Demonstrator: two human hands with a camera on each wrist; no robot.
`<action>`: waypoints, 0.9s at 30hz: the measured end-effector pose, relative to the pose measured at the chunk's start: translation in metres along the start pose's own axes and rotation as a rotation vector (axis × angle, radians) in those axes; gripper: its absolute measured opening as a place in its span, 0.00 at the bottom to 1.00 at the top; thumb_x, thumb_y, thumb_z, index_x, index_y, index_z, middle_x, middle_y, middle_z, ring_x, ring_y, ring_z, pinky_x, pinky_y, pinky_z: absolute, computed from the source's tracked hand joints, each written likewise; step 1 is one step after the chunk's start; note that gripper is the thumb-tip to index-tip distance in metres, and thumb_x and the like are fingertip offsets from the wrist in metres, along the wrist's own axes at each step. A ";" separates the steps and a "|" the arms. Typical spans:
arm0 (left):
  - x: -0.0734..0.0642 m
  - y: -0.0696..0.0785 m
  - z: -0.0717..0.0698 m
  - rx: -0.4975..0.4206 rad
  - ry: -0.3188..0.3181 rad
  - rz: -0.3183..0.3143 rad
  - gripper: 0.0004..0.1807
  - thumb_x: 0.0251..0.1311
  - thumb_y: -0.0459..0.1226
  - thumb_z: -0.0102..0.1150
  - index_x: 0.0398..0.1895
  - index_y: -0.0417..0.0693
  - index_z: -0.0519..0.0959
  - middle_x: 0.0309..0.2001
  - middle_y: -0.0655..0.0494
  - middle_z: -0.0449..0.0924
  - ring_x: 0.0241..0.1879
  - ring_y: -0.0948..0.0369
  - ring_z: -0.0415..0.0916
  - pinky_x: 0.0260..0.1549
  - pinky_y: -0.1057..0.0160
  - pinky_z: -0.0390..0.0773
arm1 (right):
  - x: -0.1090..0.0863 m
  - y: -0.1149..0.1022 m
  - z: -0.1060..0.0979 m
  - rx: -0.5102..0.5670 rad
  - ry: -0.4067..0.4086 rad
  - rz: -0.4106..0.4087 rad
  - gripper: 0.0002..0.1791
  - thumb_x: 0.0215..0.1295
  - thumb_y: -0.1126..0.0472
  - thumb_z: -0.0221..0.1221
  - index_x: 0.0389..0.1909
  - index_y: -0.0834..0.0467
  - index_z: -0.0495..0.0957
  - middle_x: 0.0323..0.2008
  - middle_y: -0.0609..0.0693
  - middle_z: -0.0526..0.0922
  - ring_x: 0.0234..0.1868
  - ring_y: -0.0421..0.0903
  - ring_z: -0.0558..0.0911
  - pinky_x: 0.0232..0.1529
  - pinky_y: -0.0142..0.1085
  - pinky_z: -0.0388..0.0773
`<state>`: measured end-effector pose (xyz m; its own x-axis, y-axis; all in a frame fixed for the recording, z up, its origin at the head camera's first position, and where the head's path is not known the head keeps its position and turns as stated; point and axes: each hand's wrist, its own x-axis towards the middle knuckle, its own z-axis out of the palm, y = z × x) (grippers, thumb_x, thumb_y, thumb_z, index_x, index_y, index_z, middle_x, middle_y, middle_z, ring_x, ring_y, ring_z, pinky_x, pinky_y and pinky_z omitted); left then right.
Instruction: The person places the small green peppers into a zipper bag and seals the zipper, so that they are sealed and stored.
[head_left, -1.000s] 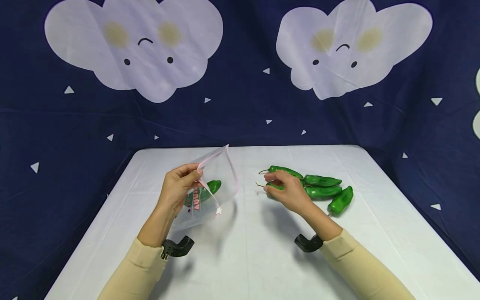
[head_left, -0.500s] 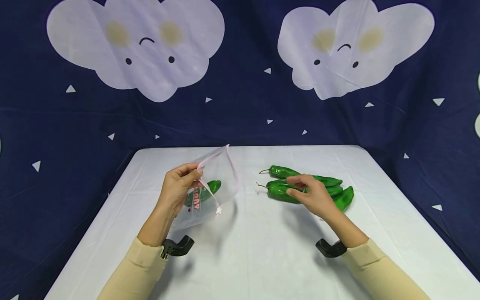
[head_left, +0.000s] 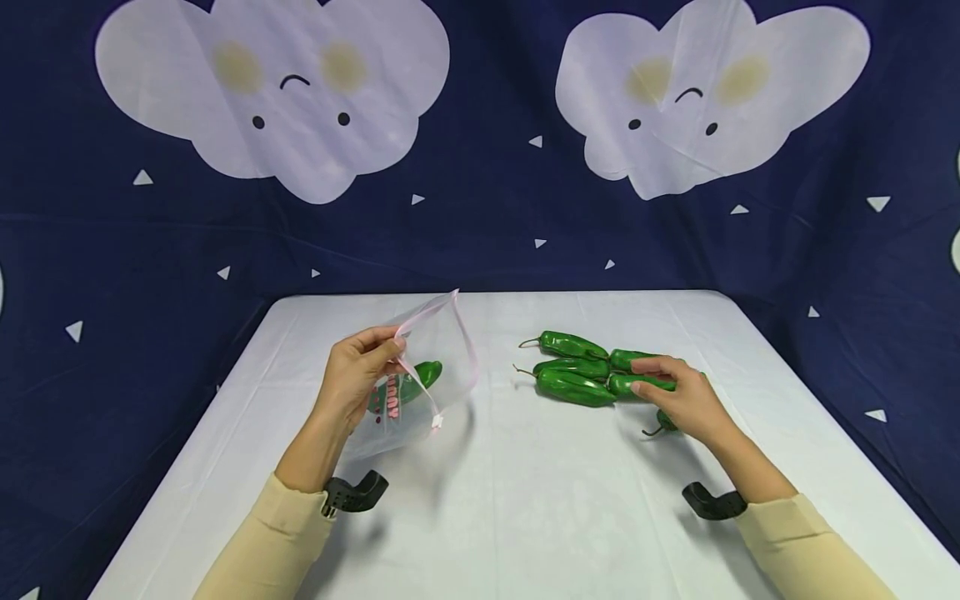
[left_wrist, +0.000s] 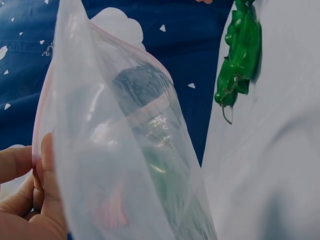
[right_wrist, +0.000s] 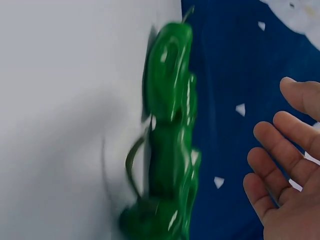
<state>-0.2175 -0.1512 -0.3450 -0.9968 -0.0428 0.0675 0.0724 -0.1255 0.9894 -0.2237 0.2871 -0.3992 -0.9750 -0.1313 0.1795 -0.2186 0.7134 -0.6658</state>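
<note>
My left hand pinches the pink-edged rim of a clear zip bag between thumb and fingers. The bag's mouth gapes toward the right, and one green pepper shows inside it, behind red printed lettering. In the left wrist view the bag fills the middle. My right hand hovers over the right end of a group of green peppers, its fingers relaxed and holding nothing. It hides part of the pepper lying nearest the right side, whose curled stem shows below. In the right wrist view the hand is apart from the peppers.
The peppers lie in two close columns on a white-covered table. Behind the table's far edge hangs a dark blue curtain with clouds and small triangles. A black wrist camera sits on each forearm.
My right hand has moved right across the peppers, from their left stems to the right end, still with nothing in it. The left hand and the bag stay in place.
</note>
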 end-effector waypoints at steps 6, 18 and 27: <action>0.000 0.000 0.000 0.002 0.002 -0.004 0.21 0.61 0.30 0.57 0.53 0.22 0.69 0.28 0.61 0.75 0.25 0.66 0.74 0.27 0.73 0.82 | -0.003 0.026 -0.015 -0.043 -0.019 0.056 0.25 0.65 0.46 0.57 0.58 0.56 0.73 0.58 0.58 0.75 0.58 0.61 0.71 0.50 0.55 0.75; -0.001 0.000 -0.001 0.010 0.000 0.001 0.21 0.61 0.30 0.57 0.53 0.22 0.69 0.27 0.61 0.76 0.24 0.66 0.75 0.27 0.72 0.82 | -0.008 0.059 -0.030 -0.072 -0.038 0.106 0.28 0.66 0.45 0.55 0.61 0.58 0.70 0.64 0.66 0.67 0.63 0.71 0.62 0.54 0.67 0.65; -0.001 -0.001 -0.002 0.016 0.003 0.000 0.21 0.62 0.30 0.57 0.53 0.23 0.70 0.28 0.61 0.76 0.24 0.66 0.75 0.27 0.73 0.82 | -0.005 0.079 -0.035 -0.087 0.018 0.072 0.26 0.65 0.48 0.57 0.57 0.61 0.72 0.59 0.68 0.72 0.62 0.72 0.64 0.57 0.64 0.64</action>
<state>-0.2167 -0.1527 -0.3465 -0.9967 -0.0456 0.0674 0.0721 -0.1100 0.9913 -0.2352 0.3683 -0.4277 -0.9870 -0.0656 0.1470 -0.1429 0.7774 -0.6125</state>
